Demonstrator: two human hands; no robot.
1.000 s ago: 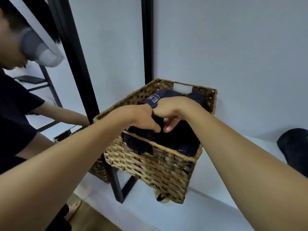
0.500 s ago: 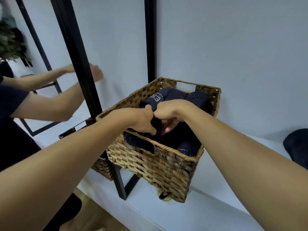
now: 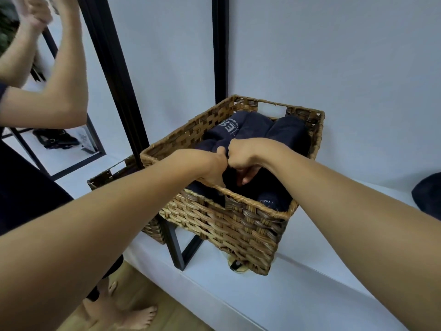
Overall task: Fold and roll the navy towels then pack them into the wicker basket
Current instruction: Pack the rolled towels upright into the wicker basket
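Basket: one wicker basket [image 3: 222, 223] stands at the left end of the white bench [image 3: 310, 295], its back corner near the wall.
Second basket [image 3: 112, 173]: shows past the black frame [image 3: 112, 75]; whether it is a reflection I cannot tell.
Towels: four navy towels [image 3: 253, 126] that I can count inside the wicker basket. Two rolls lie along its back wall, one sits in its front right corner, and the middle towel [image 3: 230, 179] is under the hands.
Dark bundle [image 3: 427, 197]: one, at the bench's right end, cut off by the edge of view.
Left hand [image 3: 213, 168]: clenched on the middle towel, just inside the front rim.
Right hand [image 3: 241, 161]: fingers curled into the same towel, knuckles touching the left's.
Other person [image 3: 62, 75]: one, at far left.
Change: the hands hold the same spot as half a second ago. The other person's arms, then reaching toward the frame, are now raised.
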